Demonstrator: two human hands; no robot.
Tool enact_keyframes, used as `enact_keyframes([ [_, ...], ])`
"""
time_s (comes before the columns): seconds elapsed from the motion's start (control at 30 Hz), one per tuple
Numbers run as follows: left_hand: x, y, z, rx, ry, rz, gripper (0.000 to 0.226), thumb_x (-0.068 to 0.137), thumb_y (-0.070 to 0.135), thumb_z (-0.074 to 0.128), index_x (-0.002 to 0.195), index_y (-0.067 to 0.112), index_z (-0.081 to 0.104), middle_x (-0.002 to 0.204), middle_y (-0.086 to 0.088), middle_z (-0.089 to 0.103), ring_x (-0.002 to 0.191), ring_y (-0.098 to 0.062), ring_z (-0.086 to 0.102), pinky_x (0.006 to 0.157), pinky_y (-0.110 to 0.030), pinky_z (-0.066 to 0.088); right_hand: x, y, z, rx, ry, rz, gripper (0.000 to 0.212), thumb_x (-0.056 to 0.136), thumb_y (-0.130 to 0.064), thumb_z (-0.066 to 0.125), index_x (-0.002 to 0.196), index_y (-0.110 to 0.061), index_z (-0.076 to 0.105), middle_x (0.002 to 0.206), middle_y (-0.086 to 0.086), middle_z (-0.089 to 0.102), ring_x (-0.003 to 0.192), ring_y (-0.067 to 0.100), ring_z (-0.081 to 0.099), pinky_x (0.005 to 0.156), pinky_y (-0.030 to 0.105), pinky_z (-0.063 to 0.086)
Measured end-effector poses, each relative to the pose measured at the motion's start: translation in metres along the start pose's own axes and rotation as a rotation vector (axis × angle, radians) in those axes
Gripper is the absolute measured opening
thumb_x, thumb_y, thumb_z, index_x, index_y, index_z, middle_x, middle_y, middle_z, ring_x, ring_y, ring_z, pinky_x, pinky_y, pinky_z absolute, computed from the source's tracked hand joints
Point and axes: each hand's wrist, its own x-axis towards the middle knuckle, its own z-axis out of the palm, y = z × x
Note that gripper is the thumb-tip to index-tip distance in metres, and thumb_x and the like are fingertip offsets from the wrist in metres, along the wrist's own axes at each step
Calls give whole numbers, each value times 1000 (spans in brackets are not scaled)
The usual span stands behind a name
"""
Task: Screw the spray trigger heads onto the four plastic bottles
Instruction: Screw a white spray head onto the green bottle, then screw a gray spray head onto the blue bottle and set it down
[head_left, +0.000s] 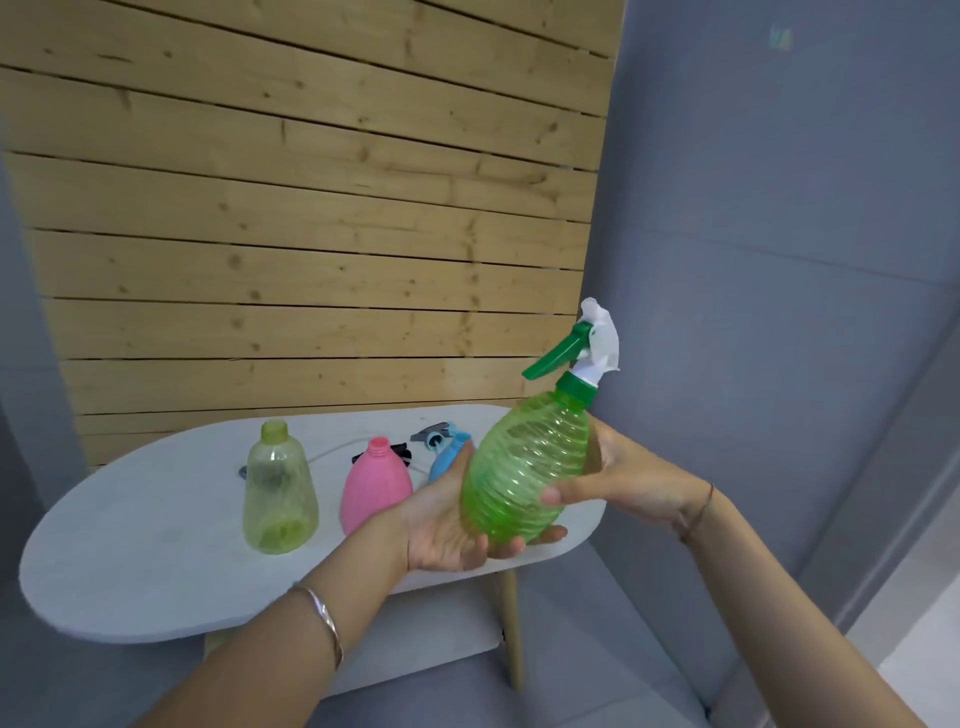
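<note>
Both my hands grasp green bottle over right end of table: left hand cups base, fingers curled beneath; right hand wraps side. Trigger head sits on its neck, tilted right. On table: yellow bottle and pink bottle, upright, necks bare. Blue bottle mostly hidden behind left hand. Dark trigger parts behind pink bottle hard to make out. Wooden slat wall behind.
</note>
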Motion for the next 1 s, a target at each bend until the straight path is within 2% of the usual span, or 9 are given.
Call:
enact_keyframes([
  [0.07, 7, 13, 4, 223, 244, 172, 95, 79, 81, 11, 116, 11, 63, 103, -17, 70, 48, -23, 66, 38, -24, 53, 9, 4, -9, -24, 139, -26, 52, 67, -16, 84, 112, -34, 63, 111, -6, 72, 107, 12, 67, 84, 20, 53],
  [0.13, 17, 19, 3, 617, 661, 495, 75, 86, 73, 14, 111, 18, 57, 91, -7, 71, 43, -16, 60, 44, -23, 49, 20, 17, -22, 10, 359, -39, 57, 64, -22, 87, 113, -32, 60, 108, -9, 73, 102, 5, 68, 81, 16, 54],
  [0.23, 25, 23, -14, 1113, 1014, 994, 42, 90, 59, 40, 115, 27, 50, 101, 5, 65, 70, -9, 61, 68, -30, 48, 36, 46, -36, -48, 691, -22, 60, 61, -30, 88, 110, -34, 53, 105, -13, 69, 95, -2, 67, 75, 9, 53],
  [0.33, 42, 22, -41, 1248, 989, 969, 64, 86, 38, 65, 140, 21, 35, 136, 1, 48, 119, -18, 49, 102, -32, 38, 51, 96, -41, -197, 792, 90, 59, 60, -29, 89, 105, -33, 51, 107, -8, 64, 96, 4, 64, 81, 19, 53],
  [0.43, 59, 16, -64, 1258, 968, 856, 91, 80, 34, 74, 149, 15, 18, 149, -7, 33, 137, -20, 32, 108, -23, 23, 60, 143, -34, -283, 805, 211, 73, 54, -37, 89, 114, -20, 51, 109, -1, 63, 99, 16, 63, 78, 26, 50],
  [0.57, 73, 15, -85, 1261, 954, 848, 101, 77, 28, 78, 150, 10, 11, 154, -7, 26, 141, -22, 28, 111, -24, 19, 70, 176, -22, -414, 825, 369, 80, 54, -50, 85, 116, -19, 46, 115, 2, 56, 103, 24, 60, 81, 34, 48],
  [0.77, 80, 11, -101, 1249, 954, 831, 102, 76, 20, 79, 150, 24, 8, 148, -1, 37, 135, -21, 36, 106, -26, 29, 84, 183, -16, -468, 843, 374, 87, 53, -52, 85, 118, -17, 40, 119, 4, 51, 109, 26, 54, 82, 37, 47],
  [0.9, 77, 13, -105, 1227, 937, 847, 97, 75, 16, 80, 149, 21, 16, 145, 1, 38, 135, -19, 36, 110, -27, 29, 80, 185, -18, -270, 717, 295, 95, 64, -39, 84, 138, -18, 29, 129, 1, 37, 119, 18, 44, 98, 32, 40],
  [1.0, 75, 15, -106, 1256, 920, 824, 90, 76, 19, 79, 147, 15, 23, 146, -3, 40, 134, -21, 38, 113, -39, 32, 75, 188, -22, -263, 602, 215, 82, 73, -22, 80, 139, -18, 31, 132, 1, 40, 125, 16, 41, 102, 30, 37],
])
